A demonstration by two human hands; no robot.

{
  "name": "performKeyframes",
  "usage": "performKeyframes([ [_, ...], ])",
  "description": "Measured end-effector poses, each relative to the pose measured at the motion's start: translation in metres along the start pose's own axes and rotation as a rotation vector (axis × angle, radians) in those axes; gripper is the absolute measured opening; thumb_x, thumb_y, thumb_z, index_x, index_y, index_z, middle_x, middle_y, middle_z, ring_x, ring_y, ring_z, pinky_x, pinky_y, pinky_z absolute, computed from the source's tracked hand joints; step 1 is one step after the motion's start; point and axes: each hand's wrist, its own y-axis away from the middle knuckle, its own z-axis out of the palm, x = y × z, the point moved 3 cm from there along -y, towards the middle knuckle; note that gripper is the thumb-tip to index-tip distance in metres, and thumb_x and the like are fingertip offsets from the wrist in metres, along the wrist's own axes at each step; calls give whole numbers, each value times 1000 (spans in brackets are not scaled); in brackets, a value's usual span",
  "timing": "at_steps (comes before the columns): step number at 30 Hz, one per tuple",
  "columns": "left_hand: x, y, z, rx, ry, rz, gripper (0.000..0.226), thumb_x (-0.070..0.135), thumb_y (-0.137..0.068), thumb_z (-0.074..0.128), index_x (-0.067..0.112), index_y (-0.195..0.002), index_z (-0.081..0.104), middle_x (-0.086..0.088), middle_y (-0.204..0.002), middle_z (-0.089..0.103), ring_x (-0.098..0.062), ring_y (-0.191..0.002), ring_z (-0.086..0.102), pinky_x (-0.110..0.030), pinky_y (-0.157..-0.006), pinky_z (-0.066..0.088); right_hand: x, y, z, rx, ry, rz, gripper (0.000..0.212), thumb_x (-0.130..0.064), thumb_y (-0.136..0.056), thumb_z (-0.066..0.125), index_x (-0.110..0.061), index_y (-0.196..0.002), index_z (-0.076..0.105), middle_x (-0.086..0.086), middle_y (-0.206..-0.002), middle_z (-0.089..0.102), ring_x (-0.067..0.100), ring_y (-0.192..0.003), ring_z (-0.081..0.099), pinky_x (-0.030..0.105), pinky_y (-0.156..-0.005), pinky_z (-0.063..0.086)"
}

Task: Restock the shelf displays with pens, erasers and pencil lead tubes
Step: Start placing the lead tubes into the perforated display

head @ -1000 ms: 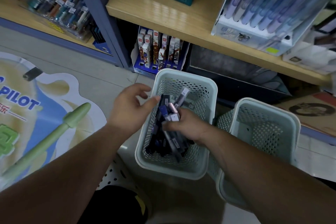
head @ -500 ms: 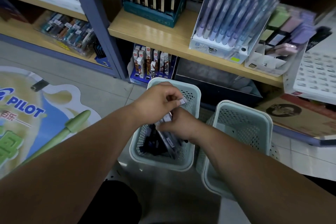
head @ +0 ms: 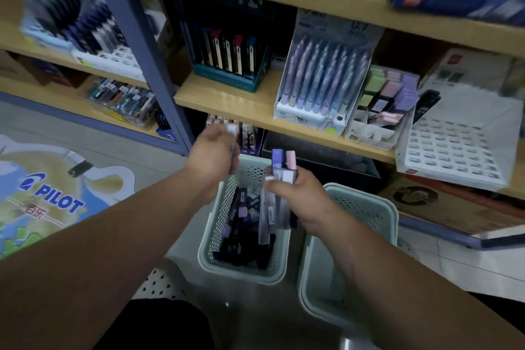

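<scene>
Gripping a bundle of lead tubes [head: 279,176] upright at frame centre: right hand [head: 301,202], fingers curled round them, likely as supply; left hand [head: 214,159] pinches one blurred tube [head: 232,131] above the basket [head: 220,221], seemingly shelf-bound.

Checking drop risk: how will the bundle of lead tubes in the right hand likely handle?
Lead tubes look stiff and probably light: the right hand grips several at once. Unevenly stacked and glossy, one may slip out.
</scene>
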Motion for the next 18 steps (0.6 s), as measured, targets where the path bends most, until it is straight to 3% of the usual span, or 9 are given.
performKeyframes([
  [4,-18,50,12,-335,-374,-87,20,38,-96,63,18,-98,61,4,-62,48,-11,-51,43,-21,-41,33,-33,23,-25,104,-276,-15,18,-3,-87,73,-13,-102,72,4,-90,73,20,-86,67,38,-86,54],
  [7,-2,87,27,-474,-363,-9,13,25,-94,67,13,-91,63,7,-53,48,-7,-43,40,-19,-40,31,-64,44,-47,148,-390,-34,18,-4,-88,72,-9,-105,71,10,-95,71,25,-88,66,47,-92,54],
  [9,13,104,39,-490,-294,23,9,14,-96,65,8,-88,63,6,-52,57,-8,-40,37,-17,-39,29,-81,56,-63,166,-448,-64,16,-5,-88,72,-15,-100,71,8,-92,73,24,-87,67,47,-91,54],
  [12,30,122,62,-477,-209,86,11,13,-94,67,4,-88,69,-26,-74,66,-17,-44,34,-23,-45,26,-101,73,-87,169,-516,-101,15,-7,-88,73,-17,-100,71,5,-87,75,22,-81,69,43,-84,57],
  [13,33,127,71,-461,-196,112,11,13,-93,68,4,-87,70,-27,-70,62,-18,-46,33,-25,-46,26,-104,79,-95,174,-536,-104,13,-8,-88,72,-18,-97,72,4,-84,75,21,-78,69,40,-81,57],
  [15,38,135,90,-416,-211,175,11,13,-93,68,5,-85,71,-13,-58,56,-19,-48,33,-25,-45,27,-107,91,-114,189,-570,-102,10,-10,-89,72,-20,-91,70,1,-77,74,18,-71,68,37,-77,56],
  [18,41,148,125,-411,-234,223,12,15,-92,68,10,-81,71,-23,-69,59,-19,-53,35,-26,-48,26,-102,105,-145,208,-580,-91,4,-15,-91,71,-19,-90,69,3,-75,73,20,-69,68,37,-74,56],
])
